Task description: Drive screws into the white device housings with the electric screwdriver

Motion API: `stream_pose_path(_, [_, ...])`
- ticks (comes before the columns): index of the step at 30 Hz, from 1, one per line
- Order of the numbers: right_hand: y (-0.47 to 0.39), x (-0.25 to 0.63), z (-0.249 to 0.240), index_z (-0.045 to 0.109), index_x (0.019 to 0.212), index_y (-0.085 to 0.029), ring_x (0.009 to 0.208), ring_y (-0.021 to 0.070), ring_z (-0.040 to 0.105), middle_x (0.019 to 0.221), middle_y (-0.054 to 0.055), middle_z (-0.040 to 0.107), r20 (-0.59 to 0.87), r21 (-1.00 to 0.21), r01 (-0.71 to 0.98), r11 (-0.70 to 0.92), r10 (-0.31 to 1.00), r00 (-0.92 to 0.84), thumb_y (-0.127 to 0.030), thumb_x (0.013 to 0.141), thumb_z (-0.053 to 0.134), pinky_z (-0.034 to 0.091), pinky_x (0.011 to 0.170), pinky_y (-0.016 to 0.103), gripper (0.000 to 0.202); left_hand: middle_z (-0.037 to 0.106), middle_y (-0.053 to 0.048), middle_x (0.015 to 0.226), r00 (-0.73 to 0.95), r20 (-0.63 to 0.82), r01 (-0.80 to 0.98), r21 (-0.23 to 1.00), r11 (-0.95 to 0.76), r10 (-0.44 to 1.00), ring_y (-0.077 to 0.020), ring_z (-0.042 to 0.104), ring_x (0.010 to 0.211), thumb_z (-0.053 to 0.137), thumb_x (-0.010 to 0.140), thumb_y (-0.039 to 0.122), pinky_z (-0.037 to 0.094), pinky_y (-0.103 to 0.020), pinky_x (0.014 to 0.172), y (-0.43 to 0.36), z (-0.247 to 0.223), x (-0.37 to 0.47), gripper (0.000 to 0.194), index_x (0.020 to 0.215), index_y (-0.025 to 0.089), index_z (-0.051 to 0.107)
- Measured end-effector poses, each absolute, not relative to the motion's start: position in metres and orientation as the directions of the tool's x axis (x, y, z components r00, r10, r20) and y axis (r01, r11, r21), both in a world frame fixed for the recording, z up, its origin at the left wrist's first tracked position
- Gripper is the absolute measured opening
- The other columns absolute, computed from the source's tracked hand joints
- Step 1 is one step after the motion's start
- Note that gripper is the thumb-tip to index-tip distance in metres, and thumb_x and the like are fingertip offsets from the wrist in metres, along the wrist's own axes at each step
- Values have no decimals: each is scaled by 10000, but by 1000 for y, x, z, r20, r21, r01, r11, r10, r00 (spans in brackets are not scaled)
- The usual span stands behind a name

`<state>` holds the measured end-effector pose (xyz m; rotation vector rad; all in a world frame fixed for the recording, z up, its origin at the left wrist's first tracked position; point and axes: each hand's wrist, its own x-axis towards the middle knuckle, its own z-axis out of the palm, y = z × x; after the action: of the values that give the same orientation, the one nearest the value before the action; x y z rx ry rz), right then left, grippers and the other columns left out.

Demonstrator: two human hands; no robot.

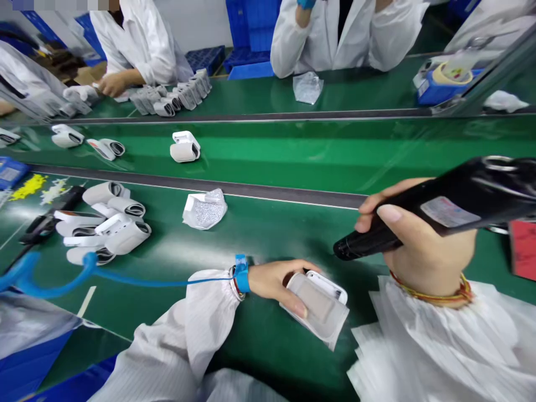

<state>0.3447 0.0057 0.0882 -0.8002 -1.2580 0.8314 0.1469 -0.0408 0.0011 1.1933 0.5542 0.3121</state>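
Note:
My left hand point(278, 282), with a blue strap at the wrist, grips a white device point(320, 307) low on the green tabletop. A translucent sleeve covers part of the device, and one white end sticks out. In my right hand point(422, 240) is a black handheld tool point(444, 201), with fingers wrapped round it and its narrow tip pointing down and left. The tip is above and to the right of the device, apart from it. An opened bag of small parts point(205, 209) lies beyond my left hand.
Rolled white devices point(125, 237) are piled at the left. More, including one white unit point(185, 148), lie on the green belt point(259, 151). A coiled blue cord point(142, 281) runs to my left wrist. People in white coats sit opposite. A red item point(523, 248) lies far right.

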Motion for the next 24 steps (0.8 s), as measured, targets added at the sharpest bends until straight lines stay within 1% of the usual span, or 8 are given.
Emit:
stream_pose_path(3, [6,346,88,622,727,-173,458,171,533,659,24,614,470,-876,-71,478,877,104,-270,669,716,415,420,338,147,539,-66,1123,813,-255,47,925,378,523,-188,529,984,803,547,463,434,-350,873,-41,-1,146,844,1270,237,431])
stream_pose_path(5, [7,346,88,627,731,-175,452,175,530,659,26,613,465,-876,-89,475,878,111,-268,662,720,406,402,340,149,538,-72,1132,807,-261,42,920,389,529,-193,528,989,800,542,482,433,-350,870,-41,-1,146,857,1272,234,427])
stream_pose_path(10, [10,346,87,629,723,-169,446,187,530,651,35,610,457,-874,-113,472,879,136,-257,654,722,395,383,348,145,535,-61,1145,812,-229,46,942,331,537,-190,519,1013,793,579,446,422,-347,891,-42,-3,145,829,1288,251,411])
stream_pose_path(16, [11,345,89,618,690,-153,428,188,532,627,36,606,461,-866,-134,481,873,158,-240,639,723,390,380,344,146,535,-62,1129,806,-245,66,942,329,540,-198,522,1010,800,568,442,417,-370,907,-42,-5,146,844,1290,244,410])
stream_pose_path(24, [14,344,87,608,714,-137,418,183,540,612,37,615,451,-863,-159,479,873,184,-216,645,710,408,373,324,146,532,-66,1081,794,-236,99,960,263,561,-188,515,971,784,556,498,411,-360,894,-42,-3,146,882,1289,198,395])
